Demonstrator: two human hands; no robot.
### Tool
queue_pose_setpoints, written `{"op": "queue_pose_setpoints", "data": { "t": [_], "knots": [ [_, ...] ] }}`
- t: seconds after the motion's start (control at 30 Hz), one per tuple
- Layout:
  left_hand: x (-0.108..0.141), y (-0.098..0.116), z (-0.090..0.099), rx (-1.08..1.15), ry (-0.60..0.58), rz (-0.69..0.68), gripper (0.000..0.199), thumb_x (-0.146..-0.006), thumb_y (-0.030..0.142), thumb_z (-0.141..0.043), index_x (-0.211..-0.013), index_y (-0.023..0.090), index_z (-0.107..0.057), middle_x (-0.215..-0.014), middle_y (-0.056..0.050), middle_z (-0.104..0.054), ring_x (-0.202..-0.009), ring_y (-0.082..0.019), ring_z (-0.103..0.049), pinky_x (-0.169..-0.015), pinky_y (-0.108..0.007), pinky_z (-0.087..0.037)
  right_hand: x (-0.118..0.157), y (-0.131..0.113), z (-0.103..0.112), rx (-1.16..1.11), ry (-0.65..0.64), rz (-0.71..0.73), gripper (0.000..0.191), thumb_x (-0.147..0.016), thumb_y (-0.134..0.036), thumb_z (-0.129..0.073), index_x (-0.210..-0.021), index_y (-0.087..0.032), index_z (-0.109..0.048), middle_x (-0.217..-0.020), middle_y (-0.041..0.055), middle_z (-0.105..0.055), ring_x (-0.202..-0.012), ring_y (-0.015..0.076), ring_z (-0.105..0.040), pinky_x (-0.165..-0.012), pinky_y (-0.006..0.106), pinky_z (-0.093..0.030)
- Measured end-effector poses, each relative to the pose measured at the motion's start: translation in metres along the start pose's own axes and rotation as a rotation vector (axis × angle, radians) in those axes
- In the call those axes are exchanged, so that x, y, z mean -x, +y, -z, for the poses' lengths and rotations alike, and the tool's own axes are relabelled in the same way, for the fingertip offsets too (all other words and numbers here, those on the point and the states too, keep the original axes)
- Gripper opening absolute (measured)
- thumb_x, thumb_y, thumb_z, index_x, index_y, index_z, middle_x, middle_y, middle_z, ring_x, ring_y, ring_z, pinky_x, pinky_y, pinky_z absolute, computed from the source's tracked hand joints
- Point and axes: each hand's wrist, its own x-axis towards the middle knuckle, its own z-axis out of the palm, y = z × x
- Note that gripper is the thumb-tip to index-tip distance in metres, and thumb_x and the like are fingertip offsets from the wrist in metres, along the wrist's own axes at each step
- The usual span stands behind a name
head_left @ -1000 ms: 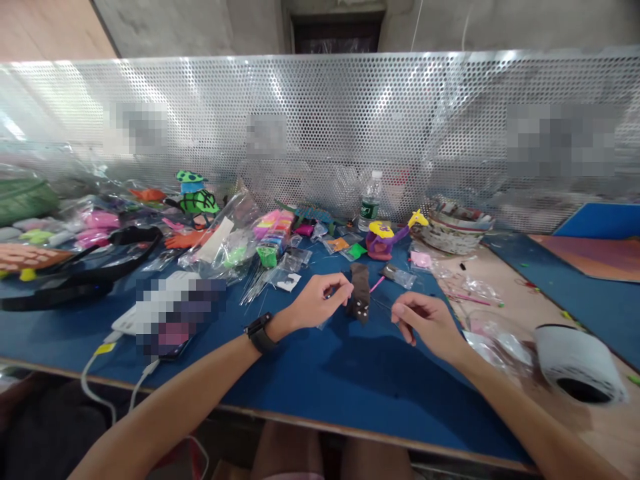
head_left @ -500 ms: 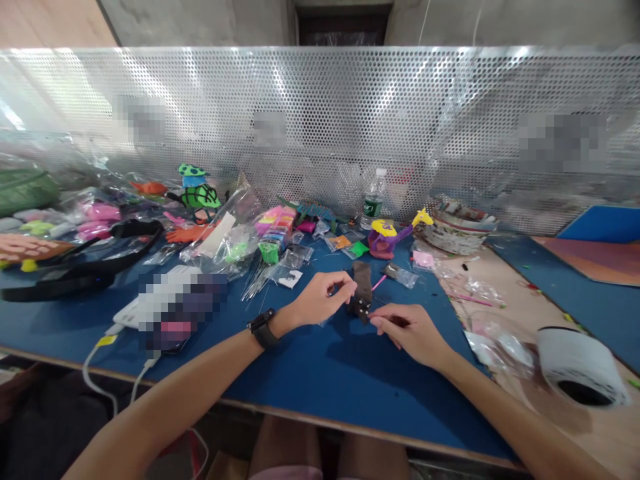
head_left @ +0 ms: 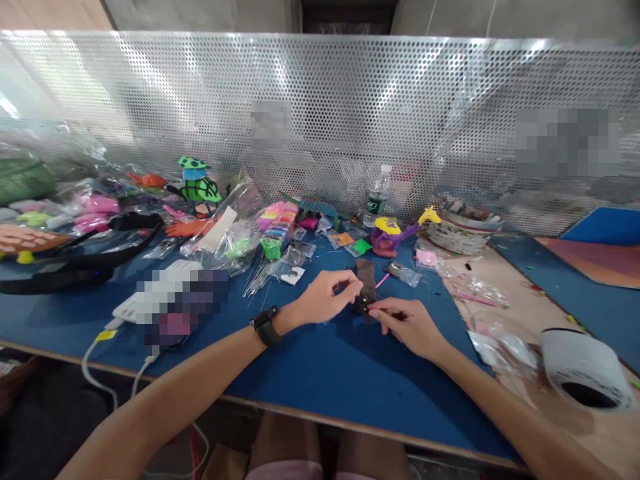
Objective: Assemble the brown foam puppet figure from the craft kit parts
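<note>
A small dark brown clay figure lies on the blue tabletop, with tiny white dots at its near end. My left hand, a black watch on its wrist, is closed with thumb and forefinger pinched against the figure's left side. From the right, my right hand reaches the dotted end, fingertips pressed together there. Whatever lies between those right fingertips is too small to make out. Just beyond the figure is a thin pink stick beside a small clear bag.
A purple and yellow clay giraffe, a water bottle and a round basket stand behind. Colourful clay packs and thin wires lie left of centre. A phone lies left; a white roll is at right.
My right fingertips have moved slightly inward and up onto the figure's dotted end. My left hand keeps its pinch beside the figure. The whole view has shifted slightly.
</note>
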Motion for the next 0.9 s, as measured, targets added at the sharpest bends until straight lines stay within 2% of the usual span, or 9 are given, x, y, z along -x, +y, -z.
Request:
{"op": "queue_pose_setpoints", "data": {
  "t": [0.27,0.37,0.5,0.67,0.77,0.9],
  "knots": [
    [0.0,0.001,0.0,0.03,0.003,-0.003,0.035,-0.099,0.035,-0.045,-0.072,0.016,-0.059,-0.068,0.001,-0.06,-0.057,-0.009,-0.045,-0.058,-0.024,-0.033,0.001,0.003,0.0,0.067,0.031,0.034,0.034,-0.086,-0.05,-0.066,-0.089,-0.019,-0.079,-0.049,-0.0002,-0.064,-0.042,0.0112,-0.053,-0.043,0.021,-0.039],
    [0.0,0.003,0.001,0.04,0.006,-0.006,0.034,-0.098,0.034,-0.046,-0.073,0.016,-0.059,-0.068,0.001,-0.061,-0.058,-0.009,-0.047,-0.058,-0.024,-0.034,0.002,0.0,0.0,0.042,0.045,0.024,0.034,-0.084,-0.051,-0.068,-0.086,-0.019,-0.079,-0.047,-0.0005,-0.062,-0.039,0.0106,-0.05,-0.041,0.022,-0.038],
    [0.0,0.003,0.001,0.049,0.01,-0.003,0.035,-0.099,0.036,-0.046,-0.073,0.016,-0.06,-0.069,0.001,-0.062,-0.058,-0.01,-0.048,-0.058,-0.024,-0.035,0.004,-0.005,0.0,-0.18,0.081,-0.126,0.042,-0.08,-0.059,-0.069,-0.085,-0.017,-0.077,-0.051,-0.0001,-0.062,-0.032,0.0079,-0.042,-0.033,0.022,-0.03],
    [0.0,0.002,0.002,0.049,0.012,0.014,0.036,-0.099,0.037,-0.046,-0.074,0.016,-0.06,-0.069,0.0,-0.063,-0.059,-0.01,-0.049,-0.057,-0.024,-0.036,0.005,-0.007,-0.001,-0.477,0.116,-0.32,0.05,-0.073,-0.063,-0.075,-0.085,-0.015,-0.076,-0.059,0.0014,-0.065,-0.035,0.0062,-0.044,-0.031,0.019,-0.029],
    [0.0,0.001,0.002,0.044,0.001,0.023,0.037,-0.099,0.039,-0.045,-0.075,0.016,-0.06,-0.071,-0.001,-0.064,-0.06,-0.01,-0.05,-0.058,-0.024,-0.036,0.005,-0.009,-0.001,-0.55,0.116,-0.392,0.05,-0.07,-0.062,-0.079,-0.089,-0.015,-0.077,-0.062,0.0017,-0.066,-0.036,0.0049,-0.044,-0.031,0.017,-0.029],
    [0.0,-0.001,0.002,0.037,-0.007,0.023,0.038,-0.1,0.04,-0.044,-0.075,0.016,-0.06,-0.071,0.0,-0.063,-0.059,-0.009,-0.048,-0.058,-0.024,-0.036,0.005,-0.011,-0.001,-0.565,0.086,-0.41,0.051,-0.071,-0.061,-0.079,-0.091,-0.015,-0.078,-0.066,0.003,-0.069,-0.038,0.0049,-0.047,-0.032,0.016,-0.031]
  ]
}}
